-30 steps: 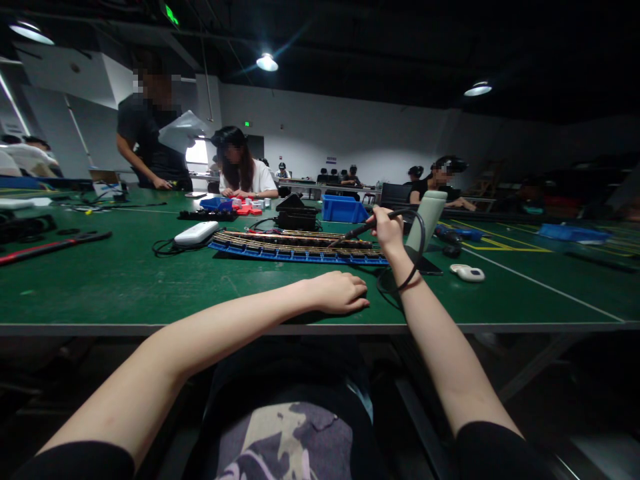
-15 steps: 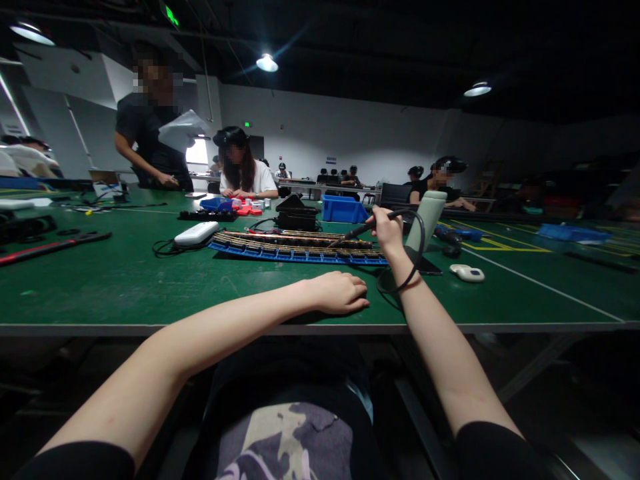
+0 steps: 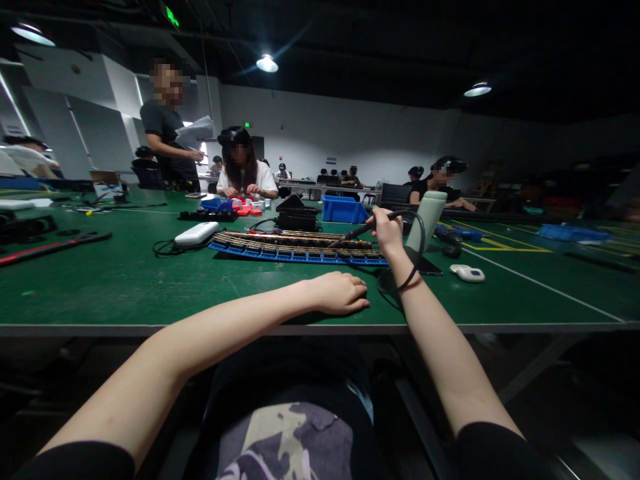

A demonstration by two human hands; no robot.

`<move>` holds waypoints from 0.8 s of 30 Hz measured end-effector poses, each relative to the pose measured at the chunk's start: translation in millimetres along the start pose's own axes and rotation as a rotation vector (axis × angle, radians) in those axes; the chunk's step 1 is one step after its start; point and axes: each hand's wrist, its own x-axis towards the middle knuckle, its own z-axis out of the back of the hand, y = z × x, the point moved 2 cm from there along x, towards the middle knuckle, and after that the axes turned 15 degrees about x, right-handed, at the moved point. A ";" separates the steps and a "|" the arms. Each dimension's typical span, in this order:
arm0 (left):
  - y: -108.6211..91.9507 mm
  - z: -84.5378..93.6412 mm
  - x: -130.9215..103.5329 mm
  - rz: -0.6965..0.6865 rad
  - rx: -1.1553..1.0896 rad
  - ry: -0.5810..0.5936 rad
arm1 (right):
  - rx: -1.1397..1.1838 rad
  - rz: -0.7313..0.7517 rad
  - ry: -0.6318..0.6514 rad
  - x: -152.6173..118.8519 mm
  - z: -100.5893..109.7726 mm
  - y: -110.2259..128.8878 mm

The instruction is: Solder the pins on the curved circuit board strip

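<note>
My right hand [image 3: 387, 230] is closed around a soldering iron [image 3: 357, 232], its thin tip slanting down to the left. The tip meets or hovers just over a long blue rack [image 3: 280, 256] that carries rows of dark parts with gold-coloured strips; contact I cannot tell. The iron's black cable [image 3: 423, 243] loops beside my right wrist. My left hand [image 3: 340, 292] rests palm down on the green table [image 3: 125, 287] near its front edge, in front of the rack, fingers stretched and holding nothing.
A pale green bottle [image 3: 427, 220] stands just right of my right hand, with a white case [image 3: 467, 273] beyond. Left of the rack lies a white box [image 3: 196, 233] with a cable. Behind are a blue bin [image 3: 344, 209] and a black holder [image 3: 296, 215]. A co-worker [image 3: 245, 170] sits opposite.
My hands, the soldering iron and the rack look unmoved. A standing person at the back left has stepped back and straightened up with papers. The seated co-worker's hands have shifted slightly.
</note>
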 end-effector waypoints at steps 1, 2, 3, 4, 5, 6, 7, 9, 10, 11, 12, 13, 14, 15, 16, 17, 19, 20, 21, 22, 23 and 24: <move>0.1 -0.3 0.0 -0.002 0.001 -0.002 | 0.004 0.001 -0.001 0.2 -0.1 -0.4; 0.2 -0.7 0.0 -0.004 0.002 -0.005 | 0.007 0.000 -0.003 0.4 -0.1 -0.7; 0.3 -1.2 0.0 -0.004 0.002 -0.010 | 0.008 -0.002 -0.005 0.5 -0.2 -0.8; 0.5 -1.8 0.1 -0.004 0.003 -0.015 | 0.009 -0.005 -0.006 0.4 -0.2 -0.8; 0.7 -2.4 0.1 -0.002 0.003 -0.022 | 0.008 -0.008 -0.006 0.3 -0.2 -0.6; 1.0 -2.9 0.1 -0.001 0.002 -0.028 | 0.007 -0.011 -0.006 0.0 -0.2 -0.2; 1.1 -3.3 0.1 0.000 0.002 -0.033 | 0.005 -0.012 -0.005 -0.3 -0.2 0.3; 1.3 -3.5 0.0 -0.001 0.002 -0.038 | 0.002 -0.011 -0.003 -0.9 0.0 1.5; 1.3 -3.4 0.0 -0.002 0.002 -0.038 | 0.000 -0.012 -0.003 -1.2 0.0 2.1; 1.2 -3.1 0.0 -0.003 0.001 -0.036 | -0.001 -0.014 -0.002 -1.4 0.1 2.6; 1.1 -2.8 0.0 -0.004 0.001 -0.032 | 0.000 -0.018 -0.001 -1.6 0.1 3.0; 1.0 -2.5 0.0 -0.005 0.001 -0.027 | 0.001 -0.022 0.002 -1.7 0.1 3.3; 0.9 -2.4 0.0 -0.005 0.000 -0.023 | 0.003 -0.026 0.004 -1.7 0.1 3.5; 0.8 -2.4 0.1 -0.004 -0.001 -0.020 | 0.005 -0.027 0.006 -1.6 0.0 3.7; 0.7 -2.6 0.2 -0.002 -0.003 -0.019 | 0.006 -0.026 0.005 -1.6 -0.1 3.8; 0.7 -3.0 0.3 0.002 -0.005 -0.020 | 0.005 -0.023 0.002 -1.4 -0.1 3.9; 0.8 -4.2 0.5 0.010 -0.010 -0.021 | 0.003 -0.020 -0.007 -1.2 -0.2 3.9; 0.9 -4.8 0.6 0.013 -0.012 -0.021 | 0.002 -0.021 -0.010 -1.1 -0.3 3.6; 1.0 -5.4 0.6 0.015 -0.013 -0.020 | 0.001 -0.023 -0.010 -0.9 -0.3 3.3; 1.1 -5.9 0.6 0.015 -0.013 -0.020 | 0.001 -0.025 -0.008 -0.6 -0.3 2.7; 1.2 -6.2 0.6 0.014 -0.013 -0.021 | 0.003 -0.028 -0.005 -0.3 -0.3 2.0; 1.2 -6.3 0.6 0.013 -0.012 -0.023 | 0.005 -0.032 -0.003 0.2 -0.1 1.1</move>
